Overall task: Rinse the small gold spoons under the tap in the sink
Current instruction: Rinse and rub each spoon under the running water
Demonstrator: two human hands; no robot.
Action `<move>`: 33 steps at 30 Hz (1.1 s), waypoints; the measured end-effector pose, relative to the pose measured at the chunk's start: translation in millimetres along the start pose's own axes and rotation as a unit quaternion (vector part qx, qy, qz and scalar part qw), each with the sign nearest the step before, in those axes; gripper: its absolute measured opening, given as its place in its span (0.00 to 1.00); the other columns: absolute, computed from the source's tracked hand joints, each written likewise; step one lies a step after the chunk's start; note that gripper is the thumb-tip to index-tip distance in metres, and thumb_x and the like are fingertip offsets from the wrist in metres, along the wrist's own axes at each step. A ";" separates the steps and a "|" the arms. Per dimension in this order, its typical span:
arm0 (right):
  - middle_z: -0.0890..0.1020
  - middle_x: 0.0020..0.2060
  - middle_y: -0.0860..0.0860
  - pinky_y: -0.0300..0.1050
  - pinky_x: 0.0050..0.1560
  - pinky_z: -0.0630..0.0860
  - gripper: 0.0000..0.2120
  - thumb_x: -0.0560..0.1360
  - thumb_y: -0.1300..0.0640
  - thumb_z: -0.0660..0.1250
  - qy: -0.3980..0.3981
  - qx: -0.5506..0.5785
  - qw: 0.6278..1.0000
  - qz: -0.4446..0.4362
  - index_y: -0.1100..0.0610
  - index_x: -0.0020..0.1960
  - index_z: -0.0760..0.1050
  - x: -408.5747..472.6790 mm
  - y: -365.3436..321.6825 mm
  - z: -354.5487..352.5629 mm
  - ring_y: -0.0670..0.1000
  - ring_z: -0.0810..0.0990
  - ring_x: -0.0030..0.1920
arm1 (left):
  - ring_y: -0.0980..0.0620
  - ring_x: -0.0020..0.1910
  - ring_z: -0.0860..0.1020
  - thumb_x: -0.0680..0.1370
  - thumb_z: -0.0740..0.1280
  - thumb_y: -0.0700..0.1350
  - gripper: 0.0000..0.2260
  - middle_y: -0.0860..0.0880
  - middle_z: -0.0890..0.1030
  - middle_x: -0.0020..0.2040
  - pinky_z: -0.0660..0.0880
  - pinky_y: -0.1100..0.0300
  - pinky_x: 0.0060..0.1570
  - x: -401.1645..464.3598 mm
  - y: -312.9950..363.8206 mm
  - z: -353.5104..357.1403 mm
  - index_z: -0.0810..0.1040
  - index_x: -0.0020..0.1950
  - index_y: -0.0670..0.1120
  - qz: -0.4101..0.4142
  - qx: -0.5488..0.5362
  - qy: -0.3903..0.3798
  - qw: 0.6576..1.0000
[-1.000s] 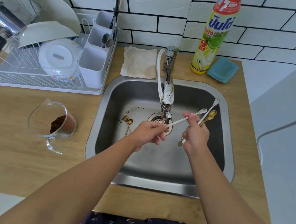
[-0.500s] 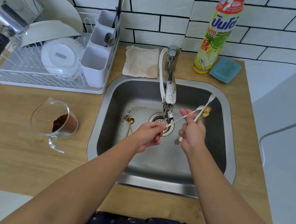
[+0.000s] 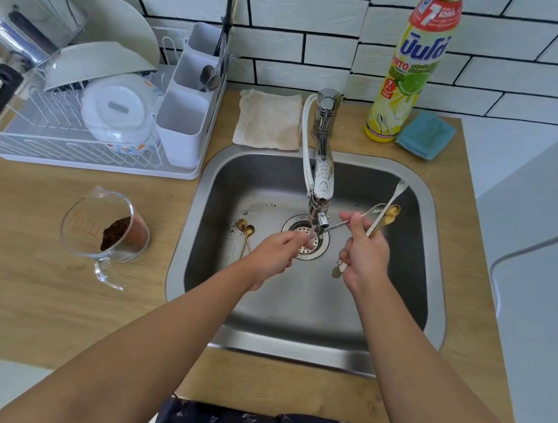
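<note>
I am seeing the right hand [image 3: 366, 255] clutching a bundle of small gold and silver spoons [image 3: 383, 215] over the stainless steel sink [image 3: 420, 198]. The left hand [image 3: 276, 252] is pinching one thin spoon handle [image 3: 336, 225] beneath the chrome tap [image 3: 322, 181]. Two gold spoons [image 3: 247, 233] are lying beside the drain.

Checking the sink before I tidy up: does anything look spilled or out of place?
Yes. Dark specks are scattered over the sink floor left of the drain, beside two gold spoons lying there; they look like spilled grounds.
</note>
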State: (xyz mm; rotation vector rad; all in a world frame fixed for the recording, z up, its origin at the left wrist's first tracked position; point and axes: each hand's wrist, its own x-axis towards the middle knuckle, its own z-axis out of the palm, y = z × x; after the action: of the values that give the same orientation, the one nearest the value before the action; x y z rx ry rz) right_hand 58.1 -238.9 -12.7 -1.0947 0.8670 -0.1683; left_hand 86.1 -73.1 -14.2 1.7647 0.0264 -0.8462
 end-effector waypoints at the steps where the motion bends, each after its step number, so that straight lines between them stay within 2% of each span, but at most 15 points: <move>1: 0.83 0.32 0.44 0.37 0.23 0.62 0.10 0.83 0.52 0.66 -0.009 -0.006 1.000 0.001 0.56 0.51 0.84 -3.5 2.1 2.9 0.42 0.63 0.21 | 0.57 0.33 0.68 0.84 0.58 0.58 0.16 0.56 0.70 0.35 0.66 0.62 0.34 -2.6 -0.6 -0.5 0.81 0.47 0.52 0.009 0.060 0.011 0.998; 2: 0.82 0.29 0.44 0.37 0.22 0.63 0.11 0.83 0.52 0.66 -0.020 -0.005 1.000 0.006 0.53 0.47 0.85 -7.6 4.3 6.8 0.42 0.66 0.20 | 0.56 0.36 0.70 0.84 0.57 0.58 0.17 0.55 0.71 0.36 0.67 0.60 0.37 -4.6 -2.5 -1.3 0.80 0.45 0.52 0.021 0.108 0.021 0.994; 4: 0.82 0.29 0.44 0.37 0.22 0.63 0.16 0.83 0.53 0.66 -0.043 -0.009 0.999 0.027 0.48 0.39 0.85 -14.2 11.6 14.7 0.42 0.66 0.20 | 0.55 0.37 0.70 0.85 0.55 0.57 0.17 0.53 0.72 0.37 0.68 0.59 0.38 -9.6 -7.0 -2.7 0.79 0.45 0.52 0.030 0.137 0.017 0.990; 7: 0.87 0.40 0.51 0.37 0.22 0.62 0.09 0.83 0.54 0.66 -0.092 -0.024 0.993 0.071 0.52 0.49 0.83 -21.0 22.6 23.4 0.44 0.63 0.23 | 0.58 0.31 0.67 0.86 0.55 0.49 0.14 0.53 0.70 0.35 0.67 0.66 0.32 -17.5 -5.4 -3.5 0.78 0.51 0.48 -0.001 0.030 -0.027 0.999; 8: 0.87 0.40 0.52 0.36 0.21 0.61 0.09 0.84 0.55 0.64 -0.102 -0.018 0.992 0.079 0.55 0.51 0.82 -20.9 24.2 24.5 0.44 0.63 0.22 | 0.59 0.29 0.67 0.86 0.54 0.47 0.13 0.52 0.71 0.35 0.67 0.67 0.31 -20.5 -4.2 -4.3 0.77 0.53 0.46 -0.006 0.001 -0.043 0.999; 12: 0.87 0.41 0.51 0.34 0.22 0.61 0.10 0.86 0.53 0.61 -0.122 0.011 0.990 0.073 0.54 0.51 0.79 -18.3 18.5 23.3 0.42 0.64 0.23 | 0.54 0.30 0.70 0.86 0.58 0.48 0.07 0.48 0.81 0.39 0.69 0.62 0.35 -28.8 -10.3 -11.2 0.70 0.56 0.45 -0.007 0.000 -0.047 0.999; 14: 0.87 0.43 0.51 0.36 0.26 0.65 0.11 0.86 0.50 0.60 -0.133 0.004 0.989 0.058 0.53 0.50 0.77 -19.9 16.2 23.0 0.42 0.70 0.27 | 0.54 0.29 0.70 0.86 0.59 0.49 0.08 0.48 0.83 0.38 0.70 0.63 0.33 -29.5 -11.9 -7.5 0.70 0.54 0.44 -0.019 -0.020 -0.052 0.998; 17: 0.86 0.49 0.55 0.49 0.42 0.77 0.14 0.86 0.48 0.57 -0.127 -0.006 0.991 0.045 0.54 0.51 0.76 -21.8 18.4 24.4 0.52 0.81 0.43 | 0.55 0.25 0.70 0.85 0.61 0.50 0.09 0.48 0.84 0.35 0.68 0.65 0.28 -24.9 -15.8 7.8 0.69 0.50 0.46 -0.024 -0.012 -0.069 0.997; 19: 0.85 0.49 0.57 0.58 0.53 0.79 0.15 0.86 0.48 0.57 -0.096 -0.004 0.995 0.032 0.56 0.49 0.75 -20.1 18.9 21.6 0.57 0.81 0.49 | 0.56 0.24 0.70 0.84 0.62 0.55 0.13 0.50 0.83 0.33 0.68 0.66 0.27 -19.9 -19.9 10.3 0.71 0.48 0.46 -0.031 0.012 -0.067 0.997; 20: 0.86 0.45 0.55 0.58 0.54 0.79 0.15 0.87 0.49 0.56 -0.083 0.003 0.996 0.027 0.56 0.48 0.74 -18.6 18.4 19.3 0.56 0.82 0.48 | 0.56 0.24 0.70 0.82 0.63 0.58 0.15 0.51 0.83 0.33 0.69 0.66 0.27 -17.5 -21.2 7.0 0.72 0.48 0.46 -0.038 0.025 -0.064 0.997; 23: 0.82 0.29 0.49 0.53 0.48 0.84 0.14 0.87 0.51 0.55 -0.077 0.065 0.994 0.040 0.57 0.47 0.71 -16.7 14.2 14.4 0.53 0.85 0.41 | 0.55 0.32 0.75 0.81 0.60 0.64 0.21 0.51 0.82 0.37 0.72 0.61 0.35 -5.3 -29.7 -14.4 0.76 0.48 0.47 -0.057 0.102 0.001 0.993; 25: 0.76 0.26 0.49 0.48 0.39 0.84 0.14 0.87 0.53 0.55 -0.069 0.112 0.990 0.057 0.57 0.46 0.70 -17.1 15.4 14.1 0.51 0.83 0.34 | 0.49 0.42 0.77 0.83 0.59 0.60 0.17 0.46 0.83 0.46 0.71 0.55 0.42 8.7 -43.3 -30.8 0.74 0.50 0.46 -0.072 0.229 0.103 0.965; 27: 0.70 0.27 0.49 0.40 0.30 0.75 0.13 0.87 0.54 0.56 -0.061 0.117 0.990 0.058 0.57 0.46 0.69 -17.2 18.3 14.0 0.48 0.74 0.28 | 0.46 0.48 0.76 0.83 0.61 0.53 0.13 0.41 0.80 0.55 0.69 0.55 0.45 21.6 -55.8 -40.1 0.73 0.57 0.43 -0.099 0.287 0.173 0.937; 29: 0.67 0.29 0.48 0.37 0.25 0.64 0.13 0.87 0.53 0.56 -0.064 0.118 0.989 0.057 0.56 0.46 0.69 -16.5 20.4 12.5 0.45 0.64 0.26 | 0.42 0.54 0.76 0.83 0.62 0.50 0.16 0.38 0.78 0.60 0.69 0.54 0.47 31.8 -63.5 -40.7 0.71 0.64 0.40 -0.131 0.302 0.187 0.926; 33: 0.72 0.32 0.48 0.36 0.23 0.57 0.12 0.87 0.53 0.57 -0.091 0.133 0.985 0.067 0.56 0.46 0.71 -14.0 22.0 9.8 0.43 0.58 0.24 | 0.38 0.60 0.78 0.81 0.67 0.47 0.18 0.37 0.76 0.63 0.76 0.51 0.50 40.5 -75.4 -34.5 0.71 0.66 0.39 -0.172 0.334 0.209 0.903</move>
State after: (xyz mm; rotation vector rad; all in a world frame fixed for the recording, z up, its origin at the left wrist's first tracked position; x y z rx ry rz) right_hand 49.2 -214.1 -21.8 -0.7867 0.7279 -0.0665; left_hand 102.8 -31.2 -94.7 2.6267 0.3809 -0.7512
